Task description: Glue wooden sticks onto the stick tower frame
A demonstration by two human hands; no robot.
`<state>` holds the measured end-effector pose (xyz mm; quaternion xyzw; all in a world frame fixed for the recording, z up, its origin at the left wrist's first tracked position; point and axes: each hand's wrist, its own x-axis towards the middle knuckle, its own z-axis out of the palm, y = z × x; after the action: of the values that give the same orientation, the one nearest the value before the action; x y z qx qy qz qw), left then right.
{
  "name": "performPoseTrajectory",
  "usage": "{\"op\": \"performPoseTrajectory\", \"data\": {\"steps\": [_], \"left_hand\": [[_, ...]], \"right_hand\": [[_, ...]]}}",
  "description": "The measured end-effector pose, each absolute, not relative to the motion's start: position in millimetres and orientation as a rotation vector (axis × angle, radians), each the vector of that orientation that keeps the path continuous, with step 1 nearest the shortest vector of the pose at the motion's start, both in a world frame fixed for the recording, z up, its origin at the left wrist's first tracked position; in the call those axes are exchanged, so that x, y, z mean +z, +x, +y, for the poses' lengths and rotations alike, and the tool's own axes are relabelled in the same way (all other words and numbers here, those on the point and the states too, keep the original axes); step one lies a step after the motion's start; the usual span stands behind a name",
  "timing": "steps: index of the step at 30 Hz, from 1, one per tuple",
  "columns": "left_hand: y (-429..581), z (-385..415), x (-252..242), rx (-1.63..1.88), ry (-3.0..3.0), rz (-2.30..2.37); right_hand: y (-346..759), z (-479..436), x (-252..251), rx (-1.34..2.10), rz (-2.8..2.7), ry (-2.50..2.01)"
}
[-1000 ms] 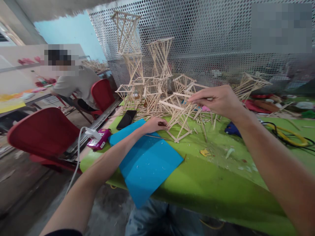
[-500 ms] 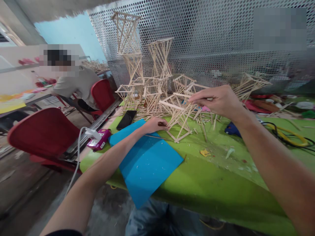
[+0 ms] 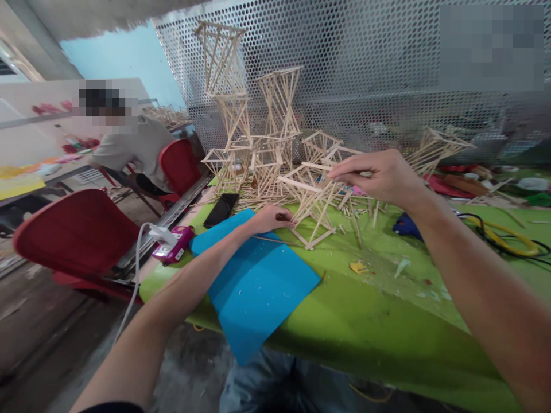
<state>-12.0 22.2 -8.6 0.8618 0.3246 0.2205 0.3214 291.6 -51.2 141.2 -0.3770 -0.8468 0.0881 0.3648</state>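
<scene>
Perforated metal sheeting (image 3: 365, 69) backs my green table (image 3: 387, 321), where a stick frame (image 3: 316, 203) stands beside the blue sheet (image 3: 258, 281). My right hand (image 3: 383, 176) pinches its top rail, fingers (image 3: 346, 170) nearly closed; my left hand (image 3: 269, 218) nips its lower corner, fingers narrow.

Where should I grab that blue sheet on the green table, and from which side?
Pinch the blue sheet by its near corner, coming from the front edge of the table: that corner hangs past the edge, so a grip can close above and below, while the rest lies flat.
</scene>
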Motion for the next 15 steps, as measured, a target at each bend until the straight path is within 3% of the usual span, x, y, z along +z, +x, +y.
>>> {"op": "performPoseTrajectory", "data": {"steps": [15], "left_hand": [[-13.5,21.7,-8.6,0.575,2.233,0.802]], "right_hand": [[295.8,-45.1,136.7,0.085,-2.233,-0.869]]}}
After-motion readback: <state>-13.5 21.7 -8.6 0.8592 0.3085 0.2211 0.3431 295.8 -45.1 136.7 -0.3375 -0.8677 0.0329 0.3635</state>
